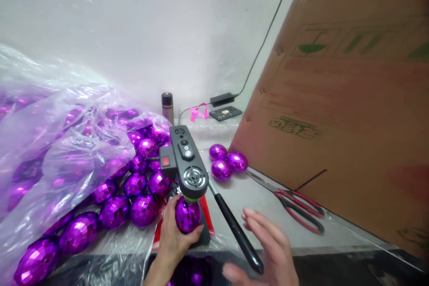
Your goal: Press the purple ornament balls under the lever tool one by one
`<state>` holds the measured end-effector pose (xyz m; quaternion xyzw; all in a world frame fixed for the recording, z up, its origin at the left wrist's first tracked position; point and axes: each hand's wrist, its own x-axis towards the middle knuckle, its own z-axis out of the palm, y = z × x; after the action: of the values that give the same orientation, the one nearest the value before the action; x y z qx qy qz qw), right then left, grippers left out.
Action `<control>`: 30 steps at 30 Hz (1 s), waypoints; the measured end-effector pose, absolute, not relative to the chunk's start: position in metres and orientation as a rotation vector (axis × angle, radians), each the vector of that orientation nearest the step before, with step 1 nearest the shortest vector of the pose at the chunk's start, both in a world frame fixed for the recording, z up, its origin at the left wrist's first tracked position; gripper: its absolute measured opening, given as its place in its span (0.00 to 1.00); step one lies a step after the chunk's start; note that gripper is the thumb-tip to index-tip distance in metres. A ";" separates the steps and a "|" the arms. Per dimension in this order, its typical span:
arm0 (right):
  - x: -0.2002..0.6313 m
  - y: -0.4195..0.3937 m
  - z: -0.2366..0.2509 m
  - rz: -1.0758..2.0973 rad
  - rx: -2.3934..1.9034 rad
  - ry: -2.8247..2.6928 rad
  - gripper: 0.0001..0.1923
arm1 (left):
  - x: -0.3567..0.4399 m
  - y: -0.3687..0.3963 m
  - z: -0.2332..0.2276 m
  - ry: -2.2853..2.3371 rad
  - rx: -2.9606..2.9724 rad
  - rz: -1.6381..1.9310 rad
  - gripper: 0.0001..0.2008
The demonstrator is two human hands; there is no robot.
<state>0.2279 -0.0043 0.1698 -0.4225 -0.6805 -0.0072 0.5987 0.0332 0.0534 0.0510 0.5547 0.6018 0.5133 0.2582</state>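
Observation:
My left hand [171,240] grips a shiny purple faceted ornament [187,215] and holds it up under the head of a black machine [188,166] with a red switch and a round grille. My right hand [270,250] hovers open just right of it, fingers spread, close to a black lever handle [237,231] that slants down from the machine. The machine stands on a red and black base [207,223] at the table's front edge.
A clear plastic bag [56,143] with several purple ornaments spills across the left. Three loose ornaments [228,163] lie behind the machine. Red-handled scissors [295,205] lie to the right, beside a large cardboard box [348,98]. A spray can [167,106], a phone and a charger sit by the wall.

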 end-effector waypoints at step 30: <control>0.156 0.038 0.222 0.071 -0.877 -1.296 0.22 | 0.043 0.059 0.043 1.654 1.742 1.439 0.39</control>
<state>0.1557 0.0376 0.2224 -0.3951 -0.5839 0.0318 0.7085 0.0429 0.0590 0.0430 0.6131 0.5820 0.5064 0.1701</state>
